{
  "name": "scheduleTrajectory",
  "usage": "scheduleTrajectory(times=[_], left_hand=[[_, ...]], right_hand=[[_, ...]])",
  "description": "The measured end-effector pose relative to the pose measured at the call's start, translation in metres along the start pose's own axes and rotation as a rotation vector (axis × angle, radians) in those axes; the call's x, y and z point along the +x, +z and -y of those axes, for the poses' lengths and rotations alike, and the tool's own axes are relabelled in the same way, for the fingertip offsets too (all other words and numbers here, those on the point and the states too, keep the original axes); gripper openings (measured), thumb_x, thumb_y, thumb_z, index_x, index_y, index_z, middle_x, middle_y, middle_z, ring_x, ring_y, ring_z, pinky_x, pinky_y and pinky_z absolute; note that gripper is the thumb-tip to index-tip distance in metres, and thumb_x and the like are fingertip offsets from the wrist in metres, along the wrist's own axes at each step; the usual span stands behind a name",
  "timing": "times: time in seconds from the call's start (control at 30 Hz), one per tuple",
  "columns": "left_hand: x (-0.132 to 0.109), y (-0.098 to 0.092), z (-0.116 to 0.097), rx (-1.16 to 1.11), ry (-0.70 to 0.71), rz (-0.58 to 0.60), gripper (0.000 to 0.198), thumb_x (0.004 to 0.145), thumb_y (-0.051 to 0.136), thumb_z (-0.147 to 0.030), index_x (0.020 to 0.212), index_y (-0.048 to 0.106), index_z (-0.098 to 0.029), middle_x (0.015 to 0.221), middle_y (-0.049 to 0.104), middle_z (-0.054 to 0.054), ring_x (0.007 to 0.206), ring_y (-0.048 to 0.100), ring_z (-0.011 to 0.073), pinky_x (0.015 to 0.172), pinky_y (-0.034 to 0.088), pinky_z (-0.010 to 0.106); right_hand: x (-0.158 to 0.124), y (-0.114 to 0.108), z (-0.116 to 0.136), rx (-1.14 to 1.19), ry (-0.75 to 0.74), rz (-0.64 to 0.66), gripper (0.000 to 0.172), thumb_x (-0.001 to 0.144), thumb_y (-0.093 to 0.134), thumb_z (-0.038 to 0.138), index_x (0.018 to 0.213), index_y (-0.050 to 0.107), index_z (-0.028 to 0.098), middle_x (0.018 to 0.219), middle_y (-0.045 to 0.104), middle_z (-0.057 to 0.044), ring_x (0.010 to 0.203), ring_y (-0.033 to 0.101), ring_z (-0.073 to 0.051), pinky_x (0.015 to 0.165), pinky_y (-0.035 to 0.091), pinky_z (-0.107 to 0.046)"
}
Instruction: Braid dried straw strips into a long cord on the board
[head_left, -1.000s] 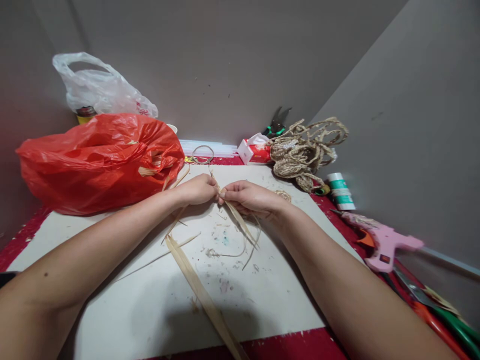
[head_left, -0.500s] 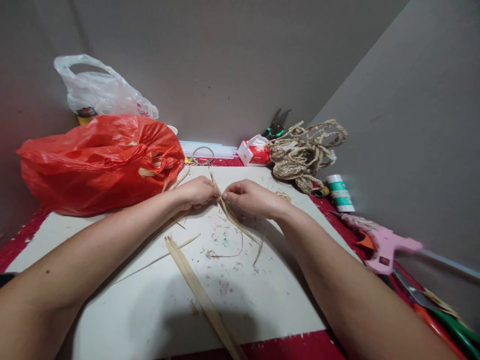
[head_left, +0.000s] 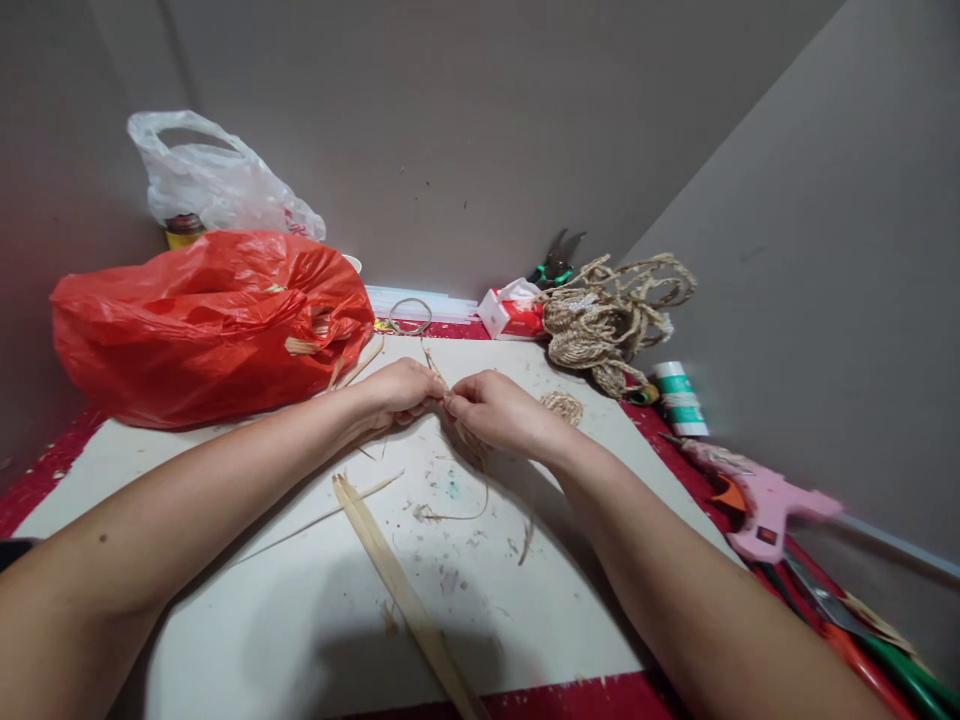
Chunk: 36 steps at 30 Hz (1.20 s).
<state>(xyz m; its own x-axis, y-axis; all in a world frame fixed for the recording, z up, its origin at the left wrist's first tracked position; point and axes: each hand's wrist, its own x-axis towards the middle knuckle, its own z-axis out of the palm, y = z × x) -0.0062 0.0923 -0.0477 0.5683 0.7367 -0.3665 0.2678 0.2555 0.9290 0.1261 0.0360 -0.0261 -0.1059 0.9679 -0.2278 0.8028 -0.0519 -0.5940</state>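
Note:
My left hand and my right hand meet fingertip to fingertip over the middle of the white board. Both are closed in a pinch on a thin dried leaf strip that pokes up between them. Loose ends of the strip trail down under my right hand. A long flat dried leaf strip lies on the board in front of my hands, running toward the near edge. Thin fibres curl on the board beside it.
A red plastic bag with leaf strips sticking out sits at the left, a white bag behind it. At the back right are a bundle of braided rope, a red-white packet, a small coil, a green-white spool, a pink glue gun, scissors.
My hands have drawn closer together on the strip. The strip's loose ends under my right hand have been gathered in and hang shorter. The view has shifted slightly.

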Motion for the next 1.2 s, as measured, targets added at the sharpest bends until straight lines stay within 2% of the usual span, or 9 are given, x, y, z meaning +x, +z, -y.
scheduleTrajectory(times=[0.17,0.37,0.47,0.53,0.6,0.77,0.87,0.97,1.2], left_hand=[[-0.001,0.004,-0.001,-0.060,0.004,-0.016,0.022,0.065,0.052,-0.010,0.049,0.040,-0.017,0.036,0.030,-0.007,0.031,0.022,0.0031,0.036,0.011,0.022],[-0.002,0.008,-0.002,-0.164,-0.017,-0.017,0.027,0.065,0.053,-0.008,0.046,0.036,-0.016,0.034,0.028,-0.007,0.031,0.019,0.0021,0.037,0.010,0.021],[-0.001,0.006,-0.003,-0.161,-0.022,0.000,0.022,0.067,0.053,-0.009,0.049,0.043,-0.015,0.033,0.027,-0.008,0.031,0.018,0.0025,0.036,0.010,0.021],[-0.001,0.004,-0.004,-0.143,-0.023,0.010,0.020,0.068,0.054,-0.010,0.051,0.045,-0.015,0.033,0.026,-0.008,0.031,0.017,0.0027,0.036,0.010,0.021],[-0.001,0.002,-0.006,-0.129,-0.014,0.006,0.024,0.066,0.056,-0.009,0.048,0.041,-0.016,0.033,0.026,-0.008,0.031,0.018,0.0027,0.036,0.010,0.022],[-0.002,0.000,-0.008,-0.115,-0.008,0.016,0.024,0.069,0.054,-0.010,0.050,0.041,-0.016,0.034,0.026,-0.008,0.031,0.017,0.0023,0.037,0.008,0.021],[-0.002,0.000,-0.008,-0.104,0.020,0.027,0.026,0.072,0.054,-0.013,0.051,0.040,-0.016,0.035,0.028,-0.008,0.031,0.017,0.0023,0.036,0.008,0.021],[-0.002,-0.001,-0.007,-0.050,0.062,0.031,0.026,0.073,0.054,-0.013,0.051,0.039,-0.016,0.036,0.030,-0.008,0.031,0.018,0.0024,0.036,0.009,0.021],[-0.006,-0.002,-0.006,0.241,0.127,0.033,0.018,0.073,0.054,-0.020,0.056,0.052,-0.015,0.041,0.037,-0.006,0.034,0.024,0.0038,0.038,0.014,0.022]], right_hand=[[-0.001,0.006,-0.001,0.040,0.033,0.031,0.018,0.075,0.040,0.019,0.063,0.052,0.017,0.042,0.053,-0.001,0.038,0.049,-0.013,0.043,0.033,-0.022],[-0.008,0.013,0.005,-0.279,-0.087,-0.089,0.019,0.077,0.044,0.021,0.068,0.059,0.016,0.061,0.061,-0.007,0.054,0.052,-0.015,0.051,0.032,-0.025],[-0.022,0.007,0.016,-0.317,-0.205,0.093,0.018,0.076,0.047,0.021,0.060,0.056,0.017,0.061,0.060,-0.005,0.052,0.048,-0.013,0.050,0.030,-0.025],[-0.030,-0.003,0.020,-0.202,-0.278,0.313,0.023,0.077,0.051,0.026,0.057,0.053,0.017,0.055,0.057,-0.002,0.048,0.046,-0.011,0.048,0.031,-0.023],[-0.030,-0.015,0.018,-0.007,-0.281,0.377,0.030,0.080,0.051,0.034,0.057,0.052,0.016,0.050,0.054,0.000,0.045,0.044,-0.009,0.047,0.033,-0.022],[-0.003,-0.018,-0.001,0.301,-0.067,-0.251,0.028,0.082,0.052,0.037,0.065,0.053,0.015,0.060,0.056,-0.003,0.053,0.050,-0.010,0.049,0.038,-0.020],[0.011,-0.002,-0.007,0.613,0.055,-0.054,0.022,0.085,0.049,0.032,0.071,0.052,0.014,0.062,0.056,-0.003,0.048,0.048,-0.009,0.043,0.037,-0.020],[0.014,0.005,-0.010,0.874,0.126,0.159,0.025,0.086,0.045,0.032,0.067,0.046,0.016,0.047,0.041,0.005,0.032,0.027,-0.004,0.032,0.020,-0.016],[0.017,-0.006,-0.019,0.749,0.156,0.236,0.032,0.086,0.049,0.034,0.061,0.047,0.014,0.042,0.027,0.009,0.032,0.015,-0.002,0.031,0.010,-0.015]])
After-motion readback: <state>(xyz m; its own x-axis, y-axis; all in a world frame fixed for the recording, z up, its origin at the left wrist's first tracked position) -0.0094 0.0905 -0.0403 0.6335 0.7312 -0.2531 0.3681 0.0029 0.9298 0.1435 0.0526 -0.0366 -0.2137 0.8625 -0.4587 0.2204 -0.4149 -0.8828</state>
